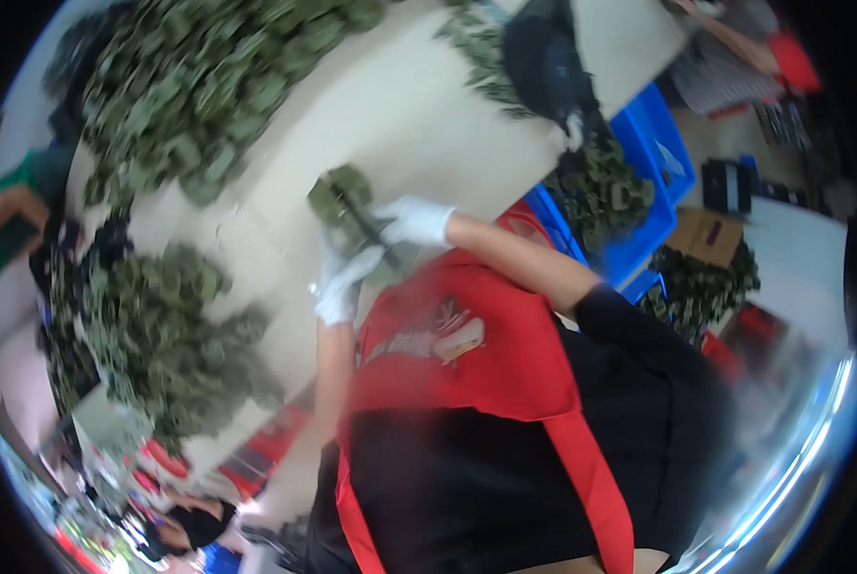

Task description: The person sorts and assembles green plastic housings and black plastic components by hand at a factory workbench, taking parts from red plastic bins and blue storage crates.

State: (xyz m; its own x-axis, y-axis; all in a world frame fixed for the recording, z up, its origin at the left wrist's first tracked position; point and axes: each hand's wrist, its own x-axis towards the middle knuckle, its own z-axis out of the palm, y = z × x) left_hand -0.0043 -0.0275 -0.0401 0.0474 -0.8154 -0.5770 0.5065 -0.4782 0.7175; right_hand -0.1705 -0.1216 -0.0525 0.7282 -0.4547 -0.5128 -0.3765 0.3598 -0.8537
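Gloves cover both your hands; your left hand point(337, 287) sits at the near edge of the pale table point(419, 115), fingers curled round the lower end of a green camouflage bundle point(344, 203); your right hand point(414, 222) is clamped on the same bundle from the other side, just beside a dark strap that crosses it; the picture is blurred, so you cannot tell how tightly either glove grips; the bundle rests on the table right at that near edge, close against your red apron point(467, 354); beyond it lies a wide bare strip of tabletop, the only open room around your hands; to one side of that strip a heap of camouflage pieces point(160, 335) spreads up to the table's edge; further off a larger heap point(208, 86) fills the far corner; on the opposite side a blue crate point(648, 153) stands just off the table's edge, holding more camouflage pieces point(601, 187); a dark bag point(543, 57) lies on the far end of the table; past the crate another person's arm point(725, 33) reaches in at the rim.
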